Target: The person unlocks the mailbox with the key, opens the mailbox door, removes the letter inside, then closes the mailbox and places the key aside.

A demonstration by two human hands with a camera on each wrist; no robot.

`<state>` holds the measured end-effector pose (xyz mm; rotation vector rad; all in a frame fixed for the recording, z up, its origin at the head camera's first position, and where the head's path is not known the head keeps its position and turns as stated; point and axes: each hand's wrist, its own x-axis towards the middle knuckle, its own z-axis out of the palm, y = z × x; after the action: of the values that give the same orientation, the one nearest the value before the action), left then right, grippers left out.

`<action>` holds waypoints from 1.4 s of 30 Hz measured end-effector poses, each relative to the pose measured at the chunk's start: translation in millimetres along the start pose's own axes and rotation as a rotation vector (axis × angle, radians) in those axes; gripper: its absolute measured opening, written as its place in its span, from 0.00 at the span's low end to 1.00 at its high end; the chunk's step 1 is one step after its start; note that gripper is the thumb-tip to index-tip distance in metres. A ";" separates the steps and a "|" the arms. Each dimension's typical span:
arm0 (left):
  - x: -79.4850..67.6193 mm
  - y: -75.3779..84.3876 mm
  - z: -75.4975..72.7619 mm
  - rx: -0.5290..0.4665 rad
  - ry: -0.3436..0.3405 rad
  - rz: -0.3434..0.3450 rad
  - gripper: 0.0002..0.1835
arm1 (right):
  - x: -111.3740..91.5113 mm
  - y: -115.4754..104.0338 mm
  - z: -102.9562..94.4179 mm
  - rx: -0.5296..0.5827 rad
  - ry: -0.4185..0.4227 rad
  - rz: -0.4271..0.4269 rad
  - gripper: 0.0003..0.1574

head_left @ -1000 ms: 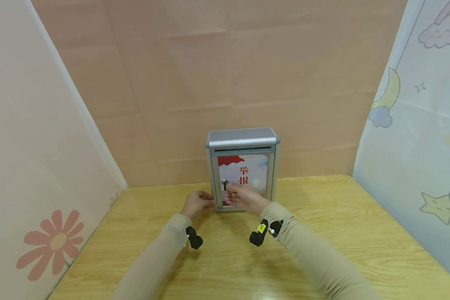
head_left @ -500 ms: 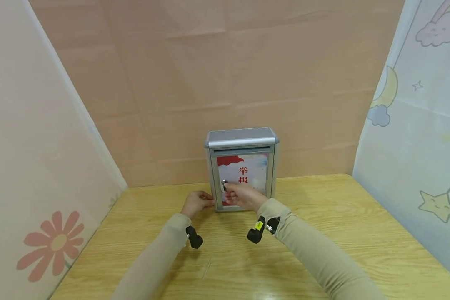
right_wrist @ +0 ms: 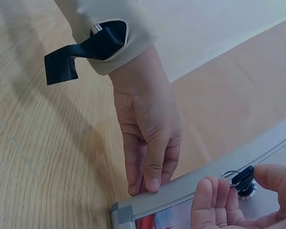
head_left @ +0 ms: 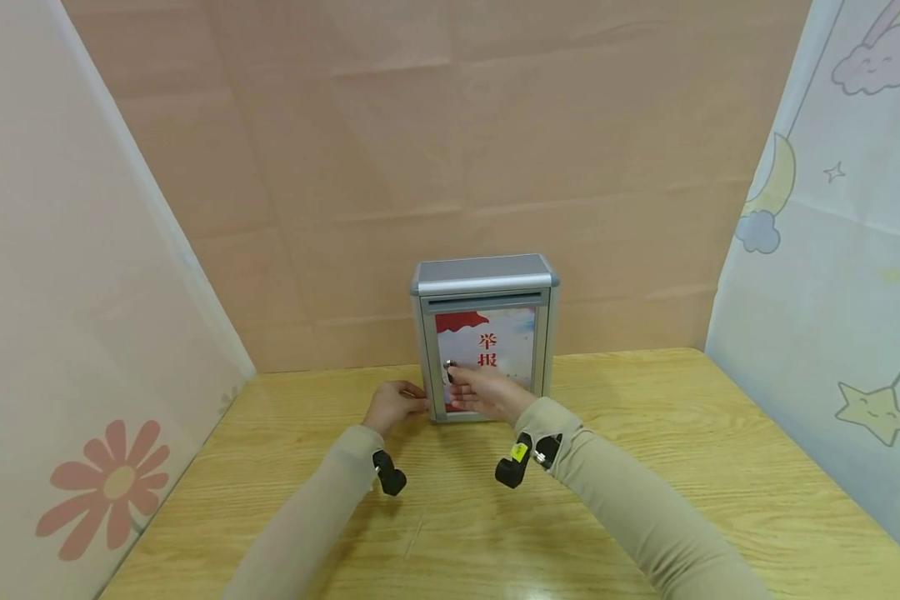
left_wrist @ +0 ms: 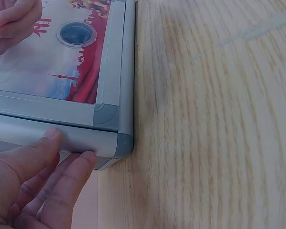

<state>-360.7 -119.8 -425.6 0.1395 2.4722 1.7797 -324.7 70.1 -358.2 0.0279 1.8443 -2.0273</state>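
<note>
A grey metal suggestion box (head_left: 487,271) with a slot near its top and a red-and-white poster front stands upright on the wooden table. My left hand (head_left: 396,406) rests its thumb and fingertips against the box's left side, low down near the bottom corner, as the left wrist view also shows. At the front door my right hand (head_left: 491,392) pinches a black-headed key (right_wrist: 242,177) between thumb and fingers. The key sits at the round silver lock (right_wrist: 248,192), and a thin metal ring hangs from its head. The key's blade is hidden.
A peach cloth backdrop (head_left: 360,167) rises right behind the box. Pale printed panels flank the table (head_left: 270,467), with a flower on the left panel (head_left: 67,292) and stars and clouds on the right panel (head_left: 832,292). Black camera mounts (head_left: 513,462) sit on both wrists.
My right hand has moved slightly left and up onto the key, which stood more exposed beside the fingers a second ago. The left hand and the box have stayed in place.
</note>
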 end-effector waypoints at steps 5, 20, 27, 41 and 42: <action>0.6 -1.3 -0.4 -0.008 -0.008 0.005 0.11 | -1.1 1.6 -0.4 0.009 0.002 0.006 0.24; 4.5 -5.3 -1.9 0.002 -0.002 0.024 0.09 | -28.5 11.3 -7.8 -0.030 -0.061 -0.013 0.26; 5.8 -5.9 -2.0 -0.033 -0.014 -0.002 0.10 | -56.9 18.6 -28.9 -0.094 -0.174 -0.025 0.18; 3.9 -4.6 -2.8 -0.036 -0.028 -0.003 0.11 | -85.1 31.5 -60.2 -0.218 -0.237 -0.105 0.21; 3.7 -4.1 -2.6 -0.035 -0.030 -0.001 0.11 | -85.7 33.7 -59.4 -0.259 -0.211 -0.125 0.24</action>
<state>-364.9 -123.1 -428.8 0.1614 2.4190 1.8065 -250.4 148.9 -374.3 -0.3671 1.9956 -1.7746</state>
